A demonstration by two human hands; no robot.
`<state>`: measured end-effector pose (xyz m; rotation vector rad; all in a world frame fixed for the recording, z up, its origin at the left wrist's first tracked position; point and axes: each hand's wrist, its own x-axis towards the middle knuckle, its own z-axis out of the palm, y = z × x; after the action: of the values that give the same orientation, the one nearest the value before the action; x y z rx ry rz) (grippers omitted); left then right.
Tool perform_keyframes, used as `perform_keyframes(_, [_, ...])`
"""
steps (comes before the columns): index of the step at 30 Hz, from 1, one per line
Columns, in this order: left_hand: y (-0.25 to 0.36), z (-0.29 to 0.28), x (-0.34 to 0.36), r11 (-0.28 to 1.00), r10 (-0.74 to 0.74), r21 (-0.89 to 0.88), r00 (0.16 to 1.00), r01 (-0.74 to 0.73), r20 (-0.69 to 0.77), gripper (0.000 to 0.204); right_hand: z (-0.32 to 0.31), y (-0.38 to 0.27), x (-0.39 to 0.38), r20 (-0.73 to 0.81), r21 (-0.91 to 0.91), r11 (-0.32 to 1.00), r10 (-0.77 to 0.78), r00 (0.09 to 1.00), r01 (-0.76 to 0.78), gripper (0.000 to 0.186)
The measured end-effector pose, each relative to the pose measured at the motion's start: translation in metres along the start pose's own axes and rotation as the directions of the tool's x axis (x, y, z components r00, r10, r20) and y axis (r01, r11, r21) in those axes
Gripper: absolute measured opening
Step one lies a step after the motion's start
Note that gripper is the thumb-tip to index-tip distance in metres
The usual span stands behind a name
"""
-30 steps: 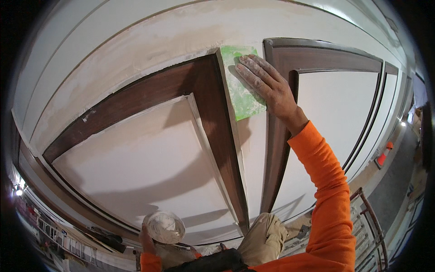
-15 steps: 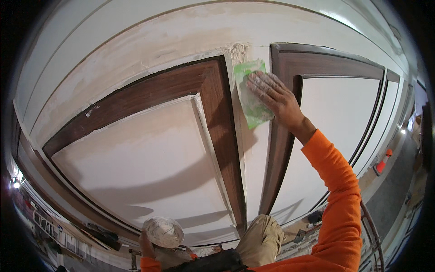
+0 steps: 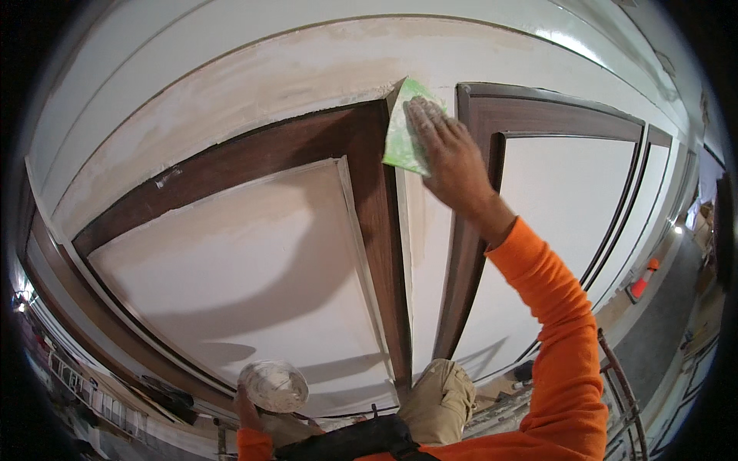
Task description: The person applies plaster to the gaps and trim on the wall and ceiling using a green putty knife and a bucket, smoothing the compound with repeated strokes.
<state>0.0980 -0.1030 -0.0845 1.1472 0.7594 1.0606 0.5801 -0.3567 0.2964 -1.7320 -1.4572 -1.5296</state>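
Note:
In my right hand [image 3: 455, 161] is a flat green plastic putty spreader [image 3: 400, 140], smeared with white paste. My dusty fingers lie over its face and press it to the pale strip [image 3: 429, 230] between two dark wood frames. The spreader's upper corner reaches the top corner of the left wood frame [image 3: 363, 146], overlapping that frame's edge. Down low, my left hand [image 3: 246, 413] grips the side of a round tub [image 3: 274, 386] coated with white filler. Its fingers are mostly hidden under and behind the tub.
White panels [image 3: 254, 253] fill both frames, and a patchy filled band [image 3: 254, 84] curves above. My knee [image 3: 440, 399] is close to the wall. A metal rail [image 3: 624, 392] stands at the lower right; an orange cone [image 3: 644, 280] is on the floor beyond.
My right hand has moved up and slightly left with the spreader, which now tilts toward the left frame's corner. The rough lump of filler there is no longer visible. The left hand still holds the tub.

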Motion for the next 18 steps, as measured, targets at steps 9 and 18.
perform_keyframes(9, [-0.004, -0.063, 0.007, 0.996, -0.044, -0.078, 0.996, 0.038, -0.073, 0.055, -0.014, -0.074, -0.033, 0.082, 0.537, 0.764, 0.375, 0.923, -0.358, 0.071])
perform_keyframes(18, [0.013, -0.065, 0.008, 0.992, 0.080, -0.091, 0.996, -0.084, -0.040, 0.057, -0.044, 0.045, 0.023, 0.081, 0.022, 0.995, -0.102, 0.992, 0.100, 0.083])
